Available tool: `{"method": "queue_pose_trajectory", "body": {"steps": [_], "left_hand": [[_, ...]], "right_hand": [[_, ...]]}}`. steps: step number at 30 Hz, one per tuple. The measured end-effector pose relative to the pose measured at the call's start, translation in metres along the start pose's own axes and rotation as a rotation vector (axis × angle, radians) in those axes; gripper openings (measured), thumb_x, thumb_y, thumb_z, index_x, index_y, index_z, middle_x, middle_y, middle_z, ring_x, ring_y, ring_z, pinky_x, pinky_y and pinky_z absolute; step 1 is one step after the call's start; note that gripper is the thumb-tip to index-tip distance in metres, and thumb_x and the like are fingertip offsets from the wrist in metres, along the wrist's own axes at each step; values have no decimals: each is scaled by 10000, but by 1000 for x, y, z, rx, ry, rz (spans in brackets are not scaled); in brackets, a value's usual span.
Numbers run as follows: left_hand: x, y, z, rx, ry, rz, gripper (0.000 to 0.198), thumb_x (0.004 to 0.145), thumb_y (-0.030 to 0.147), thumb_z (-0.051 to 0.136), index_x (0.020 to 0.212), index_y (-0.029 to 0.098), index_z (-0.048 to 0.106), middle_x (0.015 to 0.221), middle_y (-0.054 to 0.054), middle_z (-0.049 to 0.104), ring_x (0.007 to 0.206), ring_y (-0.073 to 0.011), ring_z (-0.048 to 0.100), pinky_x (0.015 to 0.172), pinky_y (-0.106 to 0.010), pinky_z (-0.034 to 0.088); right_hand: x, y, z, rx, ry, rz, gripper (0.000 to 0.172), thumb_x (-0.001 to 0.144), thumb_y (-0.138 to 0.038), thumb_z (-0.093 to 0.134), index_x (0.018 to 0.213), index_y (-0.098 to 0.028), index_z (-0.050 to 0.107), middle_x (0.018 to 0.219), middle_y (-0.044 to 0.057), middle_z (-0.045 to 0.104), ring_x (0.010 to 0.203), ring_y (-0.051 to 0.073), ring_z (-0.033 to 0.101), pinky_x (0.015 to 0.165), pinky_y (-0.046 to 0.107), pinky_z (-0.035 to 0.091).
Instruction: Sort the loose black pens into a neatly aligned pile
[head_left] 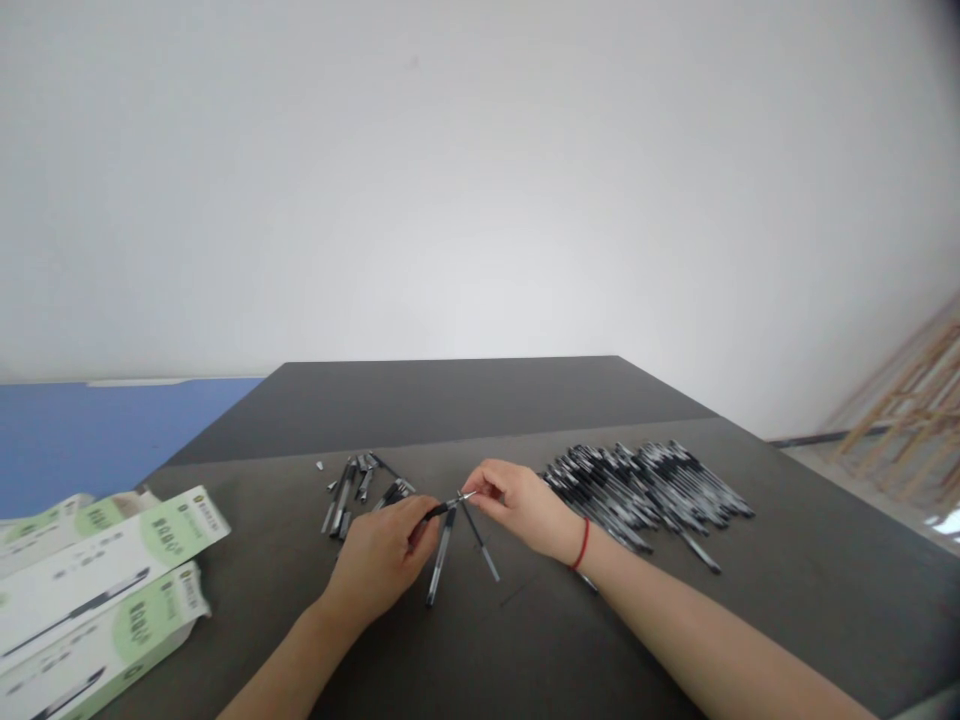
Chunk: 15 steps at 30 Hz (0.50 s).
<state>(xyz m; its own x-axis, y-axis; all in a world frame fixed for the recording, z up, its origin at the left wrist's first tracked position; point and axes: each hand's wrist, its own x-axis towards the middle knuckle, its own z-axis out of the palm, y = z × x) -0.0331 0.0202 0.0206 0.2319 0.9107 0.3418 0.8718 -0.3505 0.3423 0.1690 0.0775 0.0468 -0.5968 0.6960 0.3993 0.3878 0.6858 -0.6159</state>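
Both hands [450, 525] pinch one pen [448, 506] over the dark table [787, 560]; pen heap [645, 485] lies right.

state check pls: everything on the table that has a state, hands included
left hand: closed on the barrel end of a pen
right hand: fingertips pinching that pen's silver tip
pen: held off the table between both hands
pile of pens: lying loose, right side
pen parts: scattered, small cluster
boxes: lying flat, left edge; open or shut unclear
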Motion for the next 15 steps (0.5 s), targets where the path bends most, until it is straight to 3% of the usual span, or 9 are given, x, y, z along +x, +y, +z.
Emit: {"method": "queue_pose_trajectory", "body": {"steps": [5,12,15], "left_hand": [[2,1,0,74,-52,26,188,892,270,425,922,229,606,782,2,676,691,-166,628,607,-251,382],[0,1,1,98,-74,78,205,901,266,421,1004,240,596,893,-8,687,791,-183,641,658,-264,409],[0,2,0,123,-71,100,210,902,261,424,1016,239,600,896,-12,688,784,-181,641,649,-266,408]], "right_hand": [[-2,-1,5,-100,-29,-85,65,817,-106,575,814,-165,601,741,-1,576,686,114,516,627,208,375],[-3,3,14,-67,-39,16,36,830,-159,593,800,-164,612,766,8,627,715,122,557,645,209,386],[-4,6,15,-72,-73,30,152,881,-209,534,754,-163,604,721,3,617,695,120,554,641,212,381]]}}
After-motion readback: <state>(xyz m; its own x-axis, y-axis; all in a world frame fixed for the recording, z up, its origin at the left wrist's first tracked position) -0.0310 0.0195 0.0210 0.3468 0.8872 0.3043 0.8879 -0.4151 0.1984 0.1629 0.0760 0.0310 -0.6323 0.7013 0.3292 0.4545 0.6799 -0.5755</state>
